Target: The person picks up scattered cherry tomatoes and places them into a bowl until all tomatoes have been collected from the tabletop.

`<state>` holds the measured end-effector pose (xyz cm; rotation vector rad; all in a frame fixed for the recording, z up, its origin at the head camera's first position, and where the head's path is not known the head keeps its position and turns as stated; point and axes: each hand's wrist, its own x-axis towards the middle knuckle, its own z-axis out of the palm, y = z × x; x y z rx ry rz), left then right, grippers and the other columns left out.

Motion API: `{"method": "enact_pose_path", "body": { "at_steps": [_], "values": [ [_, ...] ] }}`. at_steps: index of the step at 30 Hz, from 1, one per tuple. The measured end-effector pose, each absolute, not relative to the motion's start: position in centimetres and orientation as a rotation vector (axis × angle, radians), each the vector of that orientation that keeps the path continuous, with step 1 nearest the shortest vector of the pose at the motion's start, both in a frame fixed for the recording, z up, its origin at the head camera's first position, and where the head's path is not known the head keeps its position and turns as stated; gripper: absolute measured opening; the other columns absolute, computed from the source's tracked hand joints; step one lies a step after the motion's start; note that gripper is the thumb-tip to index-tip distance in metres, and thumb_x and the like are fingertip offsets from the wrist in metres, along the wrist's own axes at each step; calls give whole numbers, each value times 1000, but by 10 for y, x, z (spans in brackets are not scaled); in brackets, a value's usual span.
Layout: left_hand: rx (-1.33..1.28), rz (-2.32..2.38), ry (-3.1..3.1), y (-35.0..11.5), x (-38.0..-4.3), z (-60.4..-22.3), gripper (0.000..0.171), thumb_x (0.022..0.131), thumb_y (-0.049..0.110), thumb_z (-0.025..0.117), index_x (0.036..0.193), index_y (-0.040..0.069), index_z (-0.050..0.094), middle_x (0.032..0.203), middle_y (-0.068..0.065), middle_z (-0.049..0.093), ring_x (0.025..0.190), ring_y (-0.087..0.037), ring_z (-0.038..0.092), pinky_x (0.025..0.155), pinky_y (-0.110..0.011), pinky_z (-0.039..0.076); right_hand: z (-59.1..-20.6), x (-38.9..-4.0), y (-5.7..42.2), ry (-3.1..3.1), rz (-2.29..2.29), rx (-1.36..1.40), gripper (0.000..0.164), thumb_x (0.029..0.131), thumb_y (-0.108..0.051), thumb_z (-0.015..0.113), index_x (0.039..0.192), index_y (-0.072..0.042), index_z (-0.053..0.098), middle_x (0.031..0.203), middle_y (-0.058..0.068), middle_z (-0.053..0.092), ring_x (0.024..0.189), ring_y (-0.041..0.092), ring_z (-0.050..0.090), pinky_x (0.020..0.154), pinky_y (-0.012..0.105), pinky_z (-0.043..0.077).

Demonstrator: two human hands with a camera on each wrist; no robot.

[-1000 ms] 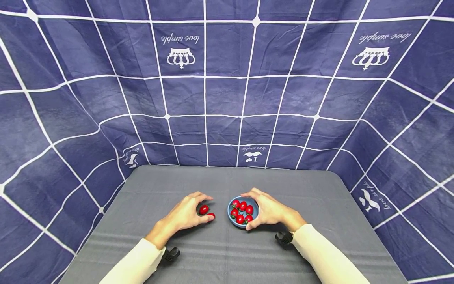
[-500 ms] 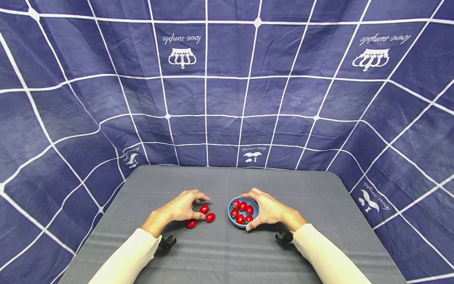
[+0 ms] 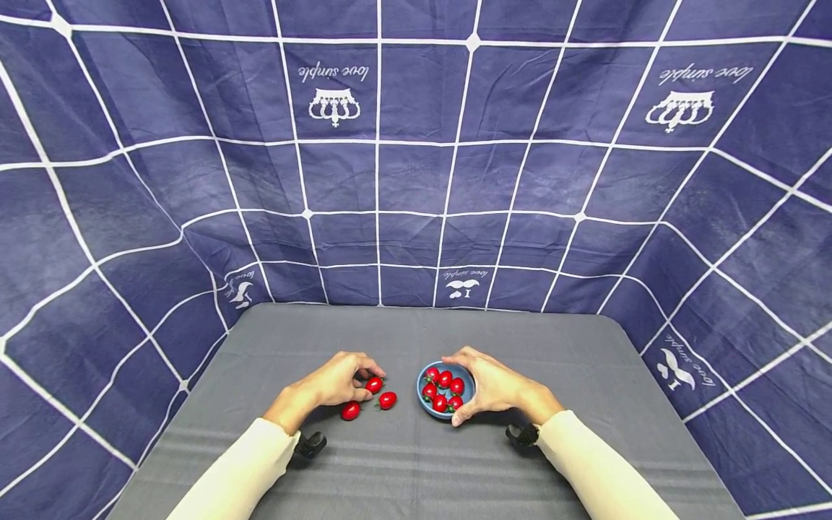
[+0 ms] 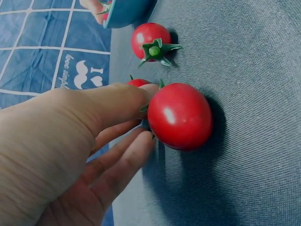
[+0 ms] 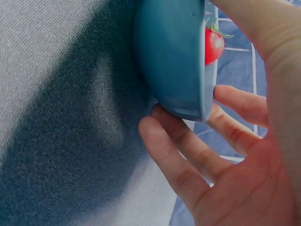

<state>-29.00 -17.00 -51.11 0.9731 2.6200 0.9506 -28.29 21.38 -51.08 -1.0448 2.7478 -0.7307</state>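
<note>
My left hand (image 3: 336,380) has its thumb and fingers closed around a red cherry tomato (image 3: 373,385); in the left wrist view the thumb partly covers it. Two more cherry tomatoes lie on the cloth close to that hand: one below the wrist side (image 3: 351,411), one to the right of the thumb (image 3: 387,400). Green stalks show on them in the left wrist view. My right hand (image 3: 492,383) holds a small blue bowl (image 5: 169,56) from its right side, with thumb at the near rim and fingers at the far rim. Several cherry tomatoes (image 3: 445,378) sit inside the bowl.
Grey cloth (image 3: 539,347) covers the table under everything. A blue curtain (image 3: 416,173) with white grid lines hangs behind and at both sides. Black wrist devices (image 3: 312,444) are strapped under both forearms.
My left hand has drawn back left and uncovered the nearest tomato, then its thumb and fingers have closed on the far one. The right hand keeps its place at the bowl.
</note>
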Motion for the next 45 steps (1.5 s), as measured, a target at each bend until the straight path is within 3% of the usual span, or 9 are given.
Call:
{"method": "enact_pose_path", "body": {
  "at_steps": [4,10,12,20,36,45],
  "values": [
    [967,960,2625,-170,-291,-514,39,93,-5,93,130,6,86,119,-6,80,111,-23,80,90,-26,71,-507,-281,217,2737,-722,-1054,119,71,-53,113,166,-3,61,154,10,69,136,28,72,121,48,60],
    [956,962,2637,-170,-292,-517,36,93,-5,92,127,5,86,113,-3,81,102,-13,79,86,-18,67,-503,-285,225,2647,-832,-1018,114,75,-41,113,166,2,60,151,14,69,100,17,71,85,27,65],
    [968,971,2637,-170,-292,-518,36,93,-6,92,126,4,86,112,-4,81,100,-13,79,84,-19,67,-503,-286,227,2614,-871,-1010,110,76,-39,112,164,2,61,150,15,69,97,15,72,81,24,66],
    [962,994,2646,-168,-293,-520,35,93,-7,91,127,2,85,110,-6,80,97,-13,79,83,-17,67,-505,-287,230,2592,-921,-986,102,77,-38,112,161,-3,66,147,11,71,96,14,75,80,24,66],
    [910,1010,2697,-167,-291,-524,38,91,-9,91,126,4,85,106,-3,79,94,-6,77,81,-17,67,-505,-286,229,2556,-969,-949,100,78,-33,112,161,-2,65,147,13,72,97,15,77,83,24,67],
    [926,1066,2701,-164,-288,-522,34,94,-5,92,126,0,83,112,-8,78,92,-9,82,80,-17,67,-505,-287,229,2547,-971,-923,101,77,-33,112,161,-3,64,147,13,71,98,15,77,84,27,69]
  ]
}}
